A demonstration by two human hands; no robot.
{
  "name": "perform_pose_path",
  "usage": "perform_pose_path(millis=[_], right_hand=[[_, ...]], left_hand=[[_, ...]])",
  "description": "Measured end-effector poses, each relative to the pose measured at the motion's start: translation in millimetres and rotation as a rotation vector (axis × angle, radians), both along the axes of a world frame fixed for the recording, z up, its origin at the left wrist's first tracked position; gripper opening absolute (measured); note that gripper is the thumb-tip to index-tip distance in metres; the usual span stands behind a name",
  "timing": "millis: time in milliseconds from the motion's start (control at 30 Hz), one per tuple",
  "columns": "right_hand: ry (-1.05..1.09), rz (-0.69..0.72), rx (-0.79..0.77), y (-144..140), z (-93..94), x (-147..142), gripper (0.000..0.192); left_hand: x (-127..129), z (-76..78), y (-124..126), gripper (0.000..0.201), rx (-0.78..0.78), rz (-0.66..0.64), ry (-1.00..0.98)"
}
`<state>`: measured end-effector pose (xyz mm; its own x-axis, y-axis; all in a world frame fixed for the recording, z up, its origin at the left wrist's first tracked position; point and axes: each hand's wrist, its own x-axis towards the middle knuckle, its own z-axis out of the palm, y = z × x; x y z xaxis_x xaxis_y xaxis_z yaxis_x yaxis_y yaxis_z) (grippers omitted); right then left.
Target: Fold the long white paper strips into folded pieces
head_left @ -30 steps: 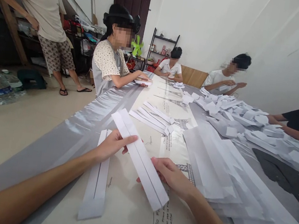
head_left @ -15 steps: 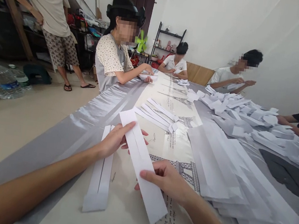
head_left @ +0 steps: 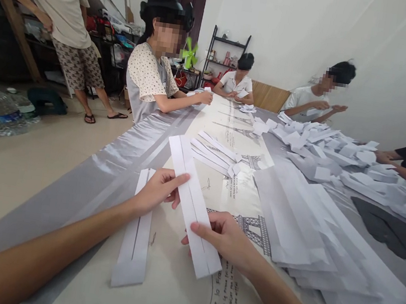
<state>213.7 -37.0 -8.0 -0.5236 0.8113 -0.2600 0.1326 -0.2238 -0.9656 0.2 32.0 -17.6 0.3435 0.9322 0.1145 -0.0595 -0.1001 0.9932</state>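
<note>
Above the table I hold a long folded strip of white paper (head_left: 194, 206), tilted, with a seam running along its length. My left hand (head_left: 162, 189) pinches its left edge near the upper part, thumb on top and fingers beneath. Lower down, my right hand (head_left: 223, 238) grips the same strip, its thumb pressed on the face. Another folded paper strip (head_left: 130, 262) with a dark slit lies on the table under my left wrist. Beyond my hands, several narrow folded strips (head_left: 216, 154) lie together on the printed cloth.
A stack of white paper sheets (head_left: 291, 225) lies to the right, with a large heap of folded papers (head_left: 324, 149) behind it. Several people sit around the table (head_left: 80, 190), handling paper. A person (head_left: 74, 18) stands at the left near water bottles (head_left: 8, 112).
The strip in my hands has turned so its lengthwise seam shows more fully, and its lower end has risen. The co-worker at the left has moved their hands and paper.
</note>
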Motion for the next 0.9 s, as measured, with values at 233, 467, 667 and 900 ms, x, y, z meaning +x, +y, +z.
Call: perform_pose_path(millis=[233,467,667,900], right_hand=[[0.014,-0.031,-0.004,2,-2.6,0,0.035],[-0.002,0.032,0.169,10,3.3,16,0.033],[0.156,0.02,0.476,17,-1.2,28,0.047],[0.087,0.033,0.599,10,-3.3,15,0.045]], left_hand=[[-2,2.5,2,0.043,-0.004,-0.023,0.044],[2,2.8,-3,0.052,-0.042,-0.003,0.142],[-3,6.1,2,0.05,-0.089,0.051,0.025],[1,9.5,-7,0.043,-0.082,-0.055,0.033]])
